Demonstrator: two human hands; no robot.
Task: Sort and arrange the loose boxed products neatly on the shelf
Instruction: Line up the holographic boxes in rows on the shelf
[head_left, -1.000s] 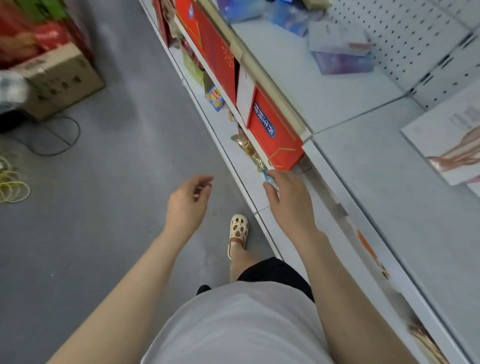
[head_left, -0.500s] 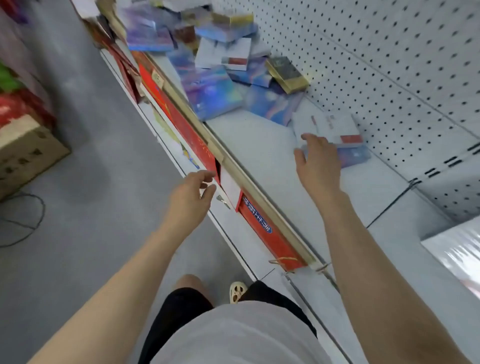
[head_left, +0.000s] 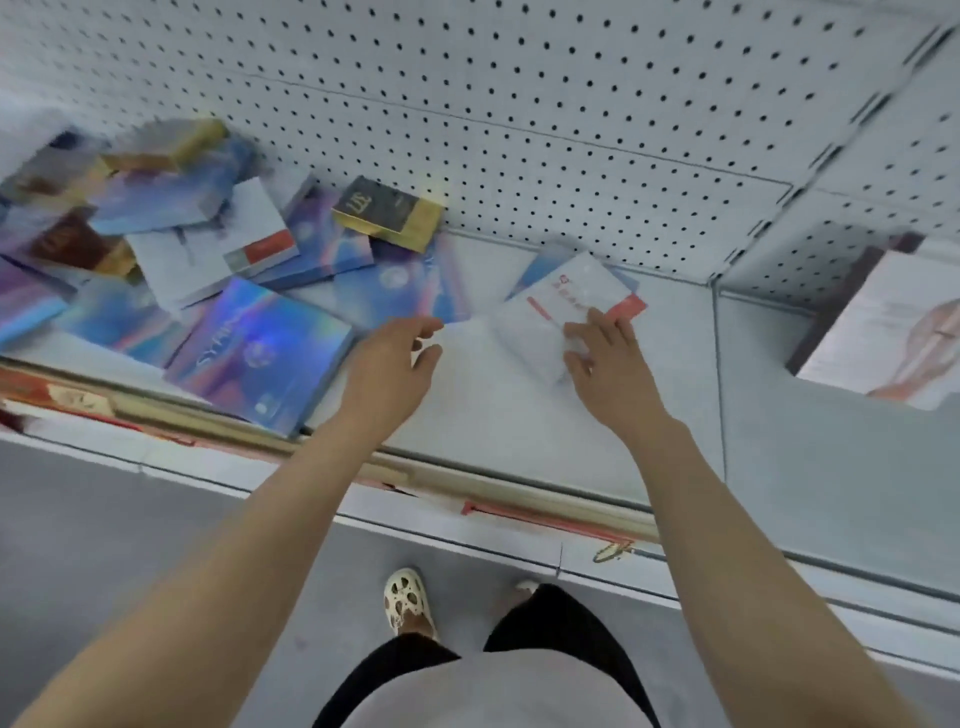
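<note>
Shelf (head_left: 519, 415): pale grey, pegboard backing (head_left: 519, 130) behind it, bare patch under both hands.
Right hand (head_left: 608, 364): over the shelf at about 1 o'clock from frame centre, fingers (head_left: 597, 322) spread and flat on the near right corner of a white box with red trim (head_left: 556, 312). Touching, not wrapped round it; no grip visible.
White box: lies flat, skewed to the shelf edge, overlapping a blue box (head_left: 540, 262) whose corner shows behind it at 12 o'clock.
Left hand (head_left: 389, 364): at 11 o'clock from centre, fingers loosely curled and apart, holding nothing. Blurred; cannot tell if it touches the shelf.
Loose pile (head_left: 156, 249): at 9 to 10 o'clock of the left hand, boxes heaped at mixed angles.
Holographic box (head_left: 260, 353): large, flat, just beside the left hand at its 9 o'clock, near the shelf's front edge.
Black-and-gold box (head_left: 389, 210): tilted on top of other boxes, against the pegboard at 12 o'clock of the left hand.
Large white carton (head_left: 883, 332): next bay, 3 o'clock of the right hand, well apart.
</note>
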